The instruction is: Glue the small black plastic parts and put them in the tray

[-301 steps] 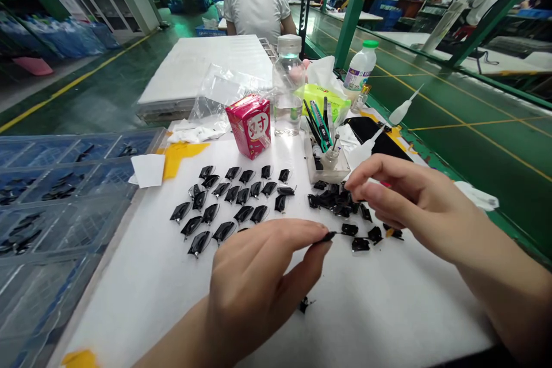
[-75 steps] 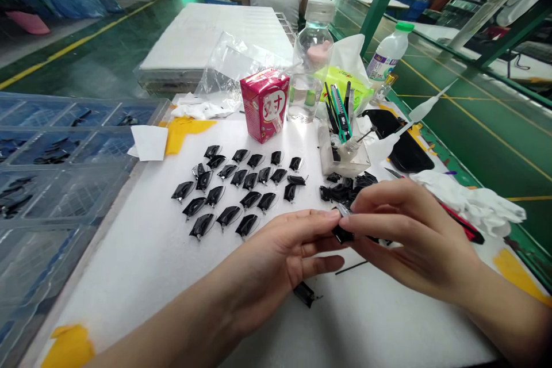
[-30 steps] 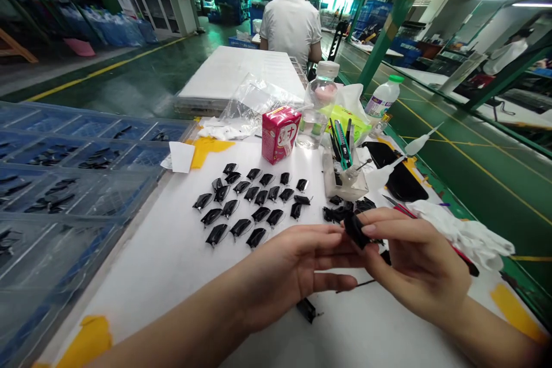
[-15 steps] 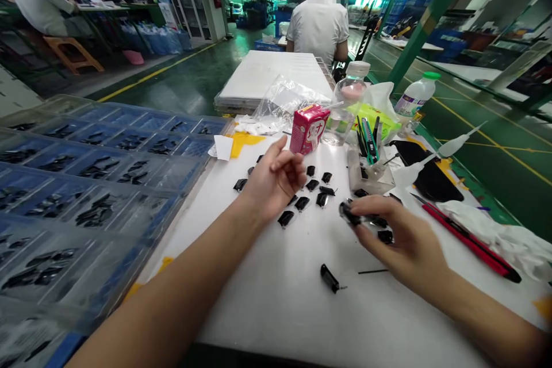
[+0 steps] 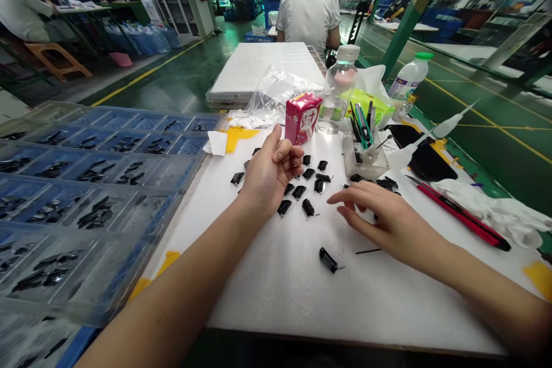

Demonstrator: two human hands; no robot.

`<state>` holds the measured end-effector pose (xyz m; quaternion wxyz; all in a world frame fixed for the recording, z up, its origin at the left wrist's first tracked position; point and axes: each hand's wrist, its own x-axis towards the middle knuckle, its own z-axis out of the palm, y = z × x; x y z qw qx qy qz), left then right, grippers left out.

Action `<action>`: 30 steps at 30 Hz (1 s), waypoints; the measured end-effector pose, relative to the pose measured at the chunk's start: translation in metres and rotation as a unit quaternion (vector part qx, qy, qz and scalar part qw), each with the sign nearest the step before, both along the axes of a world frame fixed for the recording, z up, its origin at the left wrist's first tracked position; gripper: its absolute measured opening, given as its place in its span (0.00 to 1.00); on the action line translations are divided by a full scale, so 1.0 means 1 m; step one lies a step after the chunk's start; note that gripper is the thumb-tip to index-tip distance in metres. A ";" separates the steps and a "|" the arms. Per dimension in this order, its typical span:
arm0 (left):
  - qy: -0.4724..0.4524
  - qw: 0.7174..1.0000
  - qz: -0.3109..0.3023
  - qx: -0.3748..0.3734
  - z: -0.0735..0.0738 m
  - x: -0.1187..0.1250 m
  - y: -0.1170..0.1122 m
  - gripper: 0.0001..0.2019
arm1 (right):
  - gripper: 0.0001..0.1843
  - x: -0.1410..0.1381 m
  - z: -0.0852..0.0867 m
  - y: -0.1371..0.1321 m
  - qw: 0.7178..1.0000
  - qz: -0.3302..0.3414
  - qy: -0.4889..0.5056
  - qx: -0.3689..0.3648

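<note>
My left hand (image 5: 273,175) is above the white work surface (image 5: 254,276), palm turned up, thumb apart and fingers loosely curled, with nothing visible in it. My right hand (image 5: 379,213) hovers to the right with its fingers apart and no part between them. Just left of its fingertips lies a small glossy black plastic part (image 5: 307,207), near several similar parts scattered between the hands. Closer to me, a longer black part (image 5: 329,260) with a thin end lies alone. A thin black stick (image 5: 368,251) lies partly beneath my right hand.
At left stands a divided clear tray (image 5: 172,207) of black pieces. Behind my hands are a pink drink carton (image 5: 302,119), a clear bottle (image 5: 338,89) and a small box of tools (image 5: 366,162). A red-handled tool (image 5: 466,217) lies right. A person (image 5: 309,14) sits ahead.
My right hand has let go of a black part, which now lies on the surface left of its fingers. My left hand keeps nearly the same pose. The view has shifted slightly.
</note>
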<state>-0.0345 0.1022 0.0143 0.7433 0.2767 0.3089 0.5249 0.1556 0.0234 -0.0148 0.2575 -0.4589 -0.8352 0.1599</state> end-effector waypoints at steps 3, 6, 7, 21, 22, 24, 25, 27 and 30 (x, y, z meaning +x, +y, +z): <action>0.040 0.999 -0.011 0.032 0.001 0.004 -0.005 0.24 | 0.04 -0.002 0.001 -0.014 0.997 0.057 -0.038 -0.043; 0.094 0.994 -0.013 0.054 0.000 0.009 -0.012 0.22 | 0.09 -0.012 -0.011 -0.025 0.990 0.091 -0.111 0.000; 0.121 0.990 -0.014 0.068 0.000 0.012 -0.016 0.22 | 0.08 -0.015 -0.016 -0.026 0.988 0.093 -0.123 0.014; 0.236 0.927 -0.271 0.103 -0.007 0.024 -0.039 0.12 | 0.04 0.025 0.020 -0.002 0.982 -0.059 0.006 0.178; 0.239 0.930 -0.261 0.099 -0.007 0.024 -0.039 0.12 | 0.05 0.023 0.017 0.000 0.981 -0.049 0.002 0.188; 0.267 0.932 -0.227 0.095 -0.008 0.025 -0.040 0.10 | 0.06 0.020 0.009 0.002 0.981 -0.029 0.014 0.193; 0.283 0.930 -0.214 0.099 -0.008 0.025 -0.041 0.10 | 0.06 0.018 0.007 0.003 0.981 -0.025 0.027 0.191; 0.317 0.920 -0.199 0.120 -0.008 0.023 -0.042 0.08 | 0.06 0.015 0.005 0.004 0.983 -0.021 0.058 0.171; 0.356 0.905 -0.170 0.161 -0.009 0.021 -0.043 0.05 | 0.05 0.018 0.012 0.004 0.990 -0.004 0.081 0.115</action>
